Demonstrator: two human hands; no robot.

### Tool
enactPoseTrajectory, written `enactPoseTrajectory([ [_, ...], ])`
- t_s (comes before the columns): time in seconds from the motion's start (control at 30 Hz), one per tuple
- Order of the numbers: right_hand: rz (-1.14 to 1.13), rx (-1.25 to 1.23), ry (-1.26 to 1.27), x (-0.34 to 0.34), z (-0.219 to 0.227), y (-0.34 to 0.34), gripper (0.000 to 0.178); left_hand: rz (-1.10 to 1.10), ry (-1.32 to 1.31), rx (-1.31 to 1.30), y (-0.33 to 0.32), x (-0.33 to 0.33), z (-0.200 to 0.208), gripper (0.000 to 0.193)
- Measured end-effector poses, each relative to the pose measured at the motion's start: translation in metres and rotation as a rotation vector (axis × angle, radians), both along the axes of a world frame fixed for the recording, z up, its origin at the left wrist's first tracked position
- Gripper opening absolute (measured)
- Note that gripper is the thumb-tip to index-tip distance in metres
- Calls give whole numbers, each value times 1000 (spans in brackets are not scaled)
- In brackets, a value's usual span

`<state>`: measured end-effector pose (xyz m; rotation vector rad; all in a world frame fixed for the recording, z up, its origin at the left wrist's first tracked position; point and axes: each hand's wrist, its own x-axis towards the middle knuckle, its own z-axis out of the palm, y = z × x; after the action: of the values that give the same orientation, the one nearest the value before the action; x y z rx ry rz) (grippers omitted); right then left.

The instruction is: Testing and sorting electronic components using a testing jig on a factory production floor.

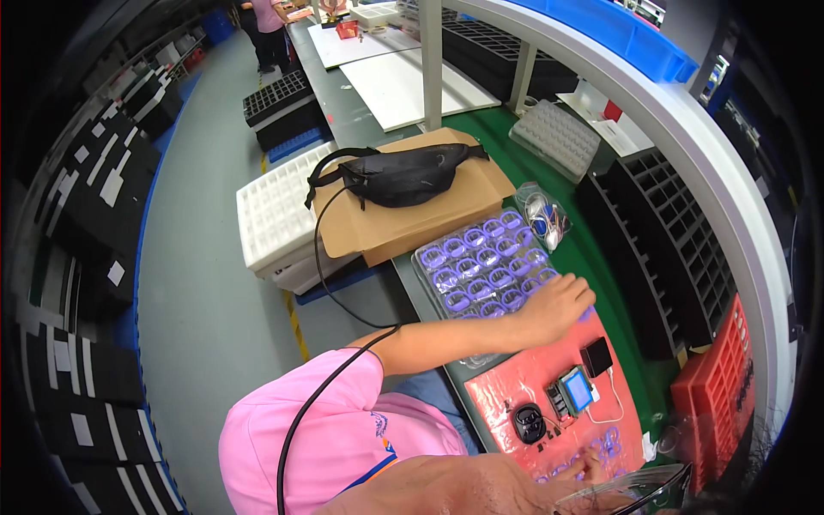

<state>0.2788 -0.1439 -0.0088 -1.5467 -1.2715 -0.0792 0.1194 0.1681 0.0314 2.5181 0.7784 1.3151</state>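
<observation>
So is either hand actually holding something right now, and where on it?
It cannot be told for sure. The left hand rests on the tray of purple rings; the right hand is mostly hidden at the red mat.

Factory floor: workbench (515,142), stacked part trays (661,223)

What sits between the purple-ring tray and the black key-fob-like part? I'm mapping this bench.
In the head view, mostly bare red mat separates the tray from the part.

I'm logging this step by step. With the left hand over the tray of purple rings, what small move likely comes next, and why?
Probably closing the fingers on one purple ring and lifting it. The left hand rests, fingers curled, on the near edge of the clear tray of purple rings; the right hand is at the red mat.
</observation>
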Motion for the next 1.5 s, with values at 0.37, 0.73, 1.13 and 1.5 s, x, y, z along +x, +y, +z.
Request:
enactPoseTrajectory([
  [0.37,354,-154,-122,-94,-23,25,6,-497,-303,-440,-120,-47,-28,16],
  [0.73,572,-194,-125,-123,-41,34,18,-611,-327,-626,-144,-58,-81,19],
  [1.13,584,-306,-141,-125,-39,45,33,-573,-381,-582,-148,-56,-106,22],
  [1.5,536,-292,-159,-129,-36,48,26,-577,-370,-555,-151,-58,-106,19],
])
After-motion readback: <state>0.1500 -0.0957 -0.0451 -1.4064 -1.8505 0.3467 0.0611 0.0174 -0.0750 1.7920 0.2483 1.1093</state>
